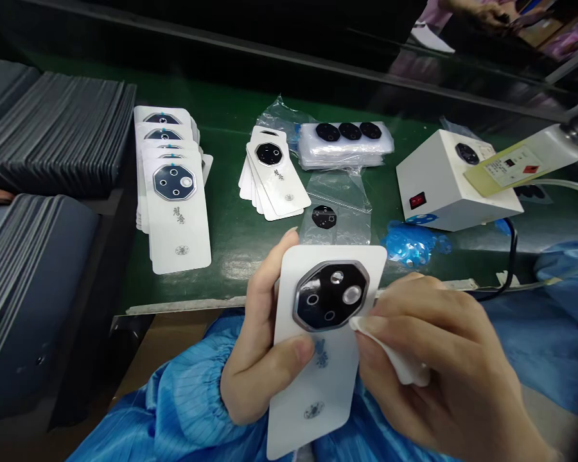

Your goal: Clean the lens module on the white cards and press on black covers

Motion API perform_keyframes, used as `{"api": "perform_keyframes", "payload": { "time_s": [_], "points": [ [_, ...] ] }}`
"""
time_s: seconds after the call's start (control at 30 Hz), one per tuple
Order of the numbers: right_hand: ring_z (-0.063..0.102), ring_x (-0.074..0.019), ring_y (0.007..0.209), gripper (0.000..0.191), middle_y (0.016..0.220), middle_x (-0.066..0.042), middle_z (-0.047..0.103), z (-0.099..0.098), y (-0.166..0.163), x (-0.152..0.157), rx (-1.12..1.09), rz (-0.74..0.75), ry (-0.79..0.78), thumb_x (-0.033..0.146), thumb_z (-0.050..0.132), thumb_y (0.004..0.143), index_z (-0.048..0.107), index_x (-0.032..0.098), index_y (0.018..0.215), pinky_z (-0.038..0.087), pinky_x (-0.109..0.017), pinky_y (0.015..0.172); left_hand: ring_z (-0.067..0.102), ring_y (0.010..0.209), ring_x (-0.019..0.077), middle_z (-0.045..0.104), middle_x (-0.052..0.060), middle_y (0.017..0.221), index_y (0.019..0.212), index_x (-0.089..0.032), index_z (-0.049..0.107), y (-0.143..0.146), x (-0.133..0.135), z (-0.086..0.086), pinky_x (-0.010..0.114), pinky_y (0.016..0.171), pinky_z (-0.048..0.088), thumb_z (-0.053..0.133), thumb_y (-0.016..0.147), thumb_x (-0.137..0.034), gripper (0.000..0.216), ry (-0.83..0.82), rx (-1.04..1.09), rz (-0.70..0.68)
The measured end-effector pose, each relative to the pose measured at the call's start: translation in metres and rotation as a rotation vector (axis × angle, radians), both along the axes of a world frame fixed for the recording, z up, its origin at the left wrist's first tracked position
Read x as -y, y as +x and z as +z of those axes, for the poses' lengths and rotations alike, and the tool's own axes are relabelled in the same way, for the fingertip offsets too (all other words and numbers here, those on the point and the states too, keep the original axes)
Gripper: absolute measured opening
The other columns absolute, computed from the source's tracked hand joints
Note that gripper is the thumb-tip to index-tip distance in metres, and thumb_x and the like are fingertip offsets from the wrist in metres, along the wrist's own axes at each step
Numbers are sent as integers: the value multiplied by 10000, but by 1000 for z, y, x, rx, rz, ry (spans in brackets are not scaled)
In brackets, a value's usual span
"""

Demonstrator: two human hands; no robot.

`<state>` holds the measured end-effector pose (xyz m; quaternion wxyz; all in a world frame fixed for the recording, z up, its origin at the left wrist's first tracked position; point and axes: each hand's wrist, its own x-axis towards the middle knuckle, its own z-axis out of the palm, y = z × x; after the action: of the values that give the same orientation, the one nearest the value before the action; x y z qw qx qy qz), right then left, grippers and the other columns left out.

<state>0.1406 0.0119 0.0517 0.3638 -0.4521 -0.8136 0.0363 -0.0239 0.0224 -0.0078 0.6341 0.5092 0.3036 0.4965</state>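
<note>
Left fingers (264,282) grasp a white panel (330,388), thumb (289,356) across it; right fingers (414,328) pinch cloth (401,359), apparently touching the panel's octagon (328,292).

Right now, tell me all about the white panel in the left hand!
The white panel is a flat rectangle with rounded corners, smooth-looking, material unclear. Near its top sits a black plate with a silver rim and four circles; below are a dark mark and a round emblem. It's held up at the table edge, top leaning right. The left hand grips its left side, thumb on the front; the right hand holds a white cloth against the plate's lower right edge.
</note>
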Motion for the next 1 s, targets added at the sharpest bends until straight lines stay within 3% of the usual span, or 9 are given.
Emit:
{"api": "perform_keyframes", "payload": {
  "time_s": [0.1,0.2,0.33,0.5,0.67,0.87,1.0],
  "points": [
    [580,-138,673,161,770,-29,592,-4,-9,-2,-87,-8,-12,66,580,798,538,187,896,522,-323,580,367,1346,326,380,-126,1473,1388,-506,271,1,0,-4,562,1094,339,518,884,-298,599,116,-141,51],
    [566,-138,667,170,757,-23,608,-7,-16,-5,-110,-63,-15,53,583,782,537,193,867,507,-329,607,371,1342,317,358,-136,1486,1405,-495,240,2,1,-4,501,1108,343,481,904,-285,594,152,-210,72],
    [567,-130,642,166,747,-18,623,-10,-17,-9,-95,-54,2,54,615,744,550,186,822,503,-301,578,410,1325,260,383,-231,1443,1365,-569,245,5,4,-2,429,1114,360,482,889,-202,647,140,-218,62],
    [548,-127,626,149,729,-28,614,-13,-19,-11,-131,-82,15,47,607,742,561,179,792,472,-289,543,420,1320,227,359,-248,1450,1381,-555,218,8,8,0,373,1124,361,439,895,-129,683,153,-269,95],
    [530,-122,650,125,722,-43,595,-17,-24,-11,-157,-117,-11,35,592,749,556,152,777,467,-280,573,345,1365,193,285,-285,1471,1391,-551,189,9,9,-2,312,1157,307,431,910,-121,689,203,-324,113],
    [495,-117,652,150,703,-34,574,-20,-27,-12,-242,-102,-54,10,555,749,532,158,760,436,-271,558,339,1369,188,282,-232,1493,1417,-501,161,8,6,-5,344,1152,305,413,911,-94,696,294,-376,124],
    [502,-128,653,152,696,-32,556,-22,-28,-13,-221,-96,-61,16,534,761,523,168,765,422,-278,550,336,1370,162,271,-220,1503,1432,-455,171,8,3,-9,300,1151,297,392,911,-73,683,334,-335,116]
  ]
}}
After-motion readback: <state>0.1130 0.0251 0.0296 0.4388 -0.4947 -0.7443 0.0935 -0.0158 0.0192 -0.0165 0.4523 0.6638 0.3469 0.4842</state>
